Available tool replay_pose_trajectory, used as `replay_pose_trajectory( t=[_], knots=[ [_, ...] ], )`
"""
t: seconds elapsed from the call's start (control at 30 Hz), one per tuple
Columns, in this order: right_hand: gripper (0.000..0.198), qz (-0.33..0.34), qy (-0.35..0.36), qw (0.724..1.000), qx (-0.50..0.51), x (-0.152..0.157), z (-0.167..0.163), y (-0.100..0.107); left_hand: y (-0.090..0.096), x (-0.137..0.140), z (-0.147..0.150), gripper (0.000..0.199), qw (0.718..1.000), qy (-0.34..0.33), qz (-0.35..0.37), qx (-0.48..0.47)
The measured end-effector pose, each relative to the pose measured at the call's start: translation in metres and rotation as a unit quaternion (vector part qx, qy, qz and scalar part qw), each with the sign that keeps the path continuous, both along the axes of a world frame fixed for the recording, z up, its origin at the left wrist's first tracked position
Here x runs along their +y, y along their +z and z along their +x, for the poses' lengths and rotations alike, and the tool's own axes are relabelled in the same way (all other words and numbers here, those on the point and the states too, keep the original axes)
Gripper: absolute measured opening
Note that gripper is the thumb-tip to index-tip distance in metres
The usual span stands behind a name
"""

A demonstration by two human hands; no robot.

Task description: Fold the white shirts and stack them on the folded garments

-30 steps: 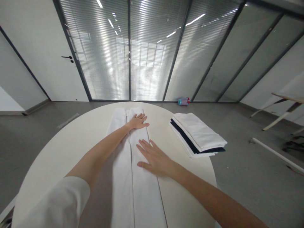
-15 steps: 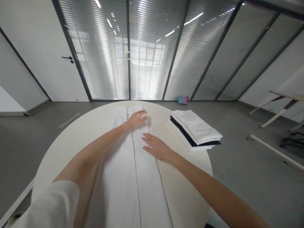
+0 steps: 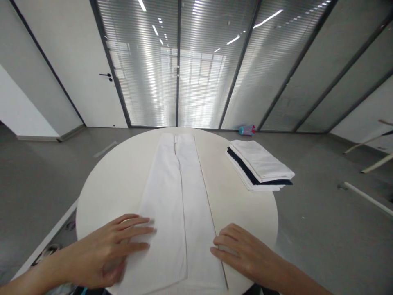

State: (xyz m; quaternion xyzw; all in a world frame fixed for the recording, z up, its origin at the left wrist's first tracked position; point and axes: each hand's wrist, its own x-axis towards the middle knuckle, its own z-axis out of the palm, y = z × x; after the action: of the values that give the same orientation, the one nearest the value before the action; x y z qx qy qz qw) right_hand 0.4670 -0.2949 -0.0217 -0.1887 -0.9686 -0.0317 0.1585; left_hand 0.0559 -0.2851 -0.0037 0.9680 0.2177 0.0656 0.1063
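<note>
A long piece of white cloth (image 3: 196,196), folded lengthwise with a seam-like fold line down its middle, lies flat on a round table (image 3: 107,184). Whether it is a garment I cannot make out. My left hand (image 3: 113,248) is open over the cloth's near left part, fingers spread and pointing right. At the near right edge is my right hand (image 3: 245,254), fingers loosely bent and slightly apart, with the tips touching or just above the edge. Neither hand grips anything.
A stack of folded white and dark cloths (image 3: 260,164) sits at the table's right edge, its corner overhanging. Beyond the table are a glass partition (image 3: 199,82), a door (image 3: 76,73) and a blue and red object (image 3: 247,130) on the floor. Table legs (image 3: 377,163) show at right.
Both hands have drawn back from the far half of the cloth to its near end and moved apart, one to each side. The camera view has shifted slightly.
</note>
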Motion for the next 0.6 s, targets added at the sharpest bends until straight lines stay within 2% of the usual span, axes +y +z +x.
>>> replay_pose_trajectory(
  t=[0.17, 0.37, 0.6],
  knots=[
    [0.018, 0.03, 0.046, 0.998, 0.02, -0.003, 0.0, -0.004, -0.007, -0.022, -0.001, 0.067, 1.0, 0.004, 0.003, -0.013],
    [0.027, 0.054, 0.045, 0.997, 0.037, 0.001, 0.001, -0.015, -0.022, -0.025, -0.005, 0.063, 0.999, -0.017, 0.024, -0.021],
    [0.026, 0.068, 0.03, 0.997, 0.037, 0.018, -0.002, -0.023, -0.017, -0.025, -0.012, 0.055, 0.999, -0.024, 0.039, -0.023]
  ],
)
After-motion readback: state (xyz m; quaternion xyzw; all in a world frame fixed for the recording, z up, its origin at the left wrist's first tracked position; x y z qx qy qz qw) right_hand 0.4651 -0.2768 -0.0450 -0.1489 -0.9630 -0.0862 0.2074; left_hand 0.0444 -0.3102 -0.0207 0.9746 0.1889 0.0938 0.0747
